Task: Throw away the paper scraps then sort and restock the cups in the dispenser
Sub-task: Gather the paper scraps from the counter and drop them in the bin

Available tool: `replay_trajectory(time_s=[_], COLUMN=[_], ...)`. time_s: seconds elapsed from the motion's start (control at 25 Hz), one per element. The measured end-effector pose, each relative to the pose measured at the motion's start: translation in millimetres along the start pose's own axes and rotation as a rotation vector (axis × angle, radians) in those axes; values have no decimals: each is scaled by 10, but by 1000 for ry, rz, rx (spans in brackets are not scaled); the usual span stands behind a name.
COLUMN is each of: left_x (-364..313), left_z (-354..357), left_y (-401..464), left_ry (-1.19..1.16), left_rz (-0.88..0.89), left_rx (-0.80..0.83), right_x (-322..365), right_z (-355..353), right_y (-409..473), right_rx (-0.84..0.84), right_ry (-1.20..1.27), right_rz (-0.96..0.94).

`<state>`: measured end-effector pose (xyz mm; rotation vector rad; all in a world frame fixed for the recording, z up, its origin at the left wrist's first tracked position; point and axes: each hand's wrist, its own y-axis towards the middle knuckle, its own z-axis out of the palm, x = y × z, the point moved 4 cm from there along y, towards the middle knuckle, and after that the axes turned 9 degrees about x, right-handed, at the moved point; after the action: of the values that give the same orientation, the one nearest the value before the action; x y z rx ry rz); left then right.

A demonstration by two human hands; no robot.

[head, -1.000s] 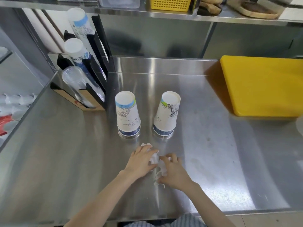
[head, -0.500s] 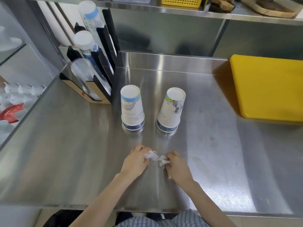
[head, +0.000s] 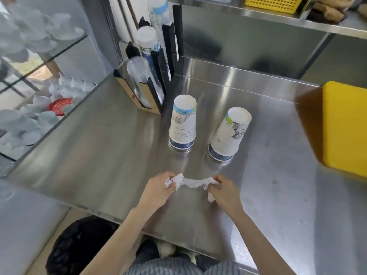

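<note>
White crumpled paper scraps (head: 190, 182) stretch between my two hands just above the steel counter (head: 99, 155). My left hand (head: 158, 188) pinches one end and my right hand (head: 224, 192) pinches the other, with more paper under its palm. Behind them stand two upside-down stacks of cups: a left stack (head: 183, 124) and a right stack (head: 230, 134), each a printed paper cup over others. The black-and-wood cup dispenser (head: 156, 76) at the counter's back left holds rows of clear and paper cups lying tilted.
A bin lined with a black bag (head: 79, 249) stands on the floor below the counter's front-left edge. A yellow cutting board (head: 345, 126) lies at the right. A glass case of white ceramics (head: 35, 108) is at the left. A shelf with a yellow basket (head: 272, 3) runs overhead.
My hands have lifted the paper off the counter and drawn apart, stretching it between them. The view has swung left and down, bringing the black-bagged bin into sight.
</note>
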<state>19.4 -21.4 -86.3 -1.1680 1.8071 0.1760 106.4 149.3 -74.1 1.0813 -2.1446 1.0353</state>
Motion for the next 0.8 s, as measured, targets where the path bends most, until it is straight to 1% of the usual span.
replay_trajectory(time_s=[0.2, 0.36, 0.44, 0.6, 0.72, 0.8], left_x=[192, 287, 396, 727, 1089, 1347], left_z=[-187, -417, -561, -853, -1052, -1182], left_y=[-230, -486, -661, -1093, -1492, -1761], left_ry=[-8, -94, -139, -208, -279, -298], left_rz=[-80, -125, -149, -201, -265, -289], left_rx=[-138, -270, -340, -455, -523, -570], right_x=[299, 526, 708, 1083, 1332, 1486], right_z=[71, 252, 405, 888, 1366, 1682], right_y=[5, -20, -65, -178, -342, -481], right_rx=[107, 176, 228, 311, 399, 429], right_ry=[18, 50, 16, -58, -85, -102], right_rz=[-90, -168, -211, -308, -362, -399])
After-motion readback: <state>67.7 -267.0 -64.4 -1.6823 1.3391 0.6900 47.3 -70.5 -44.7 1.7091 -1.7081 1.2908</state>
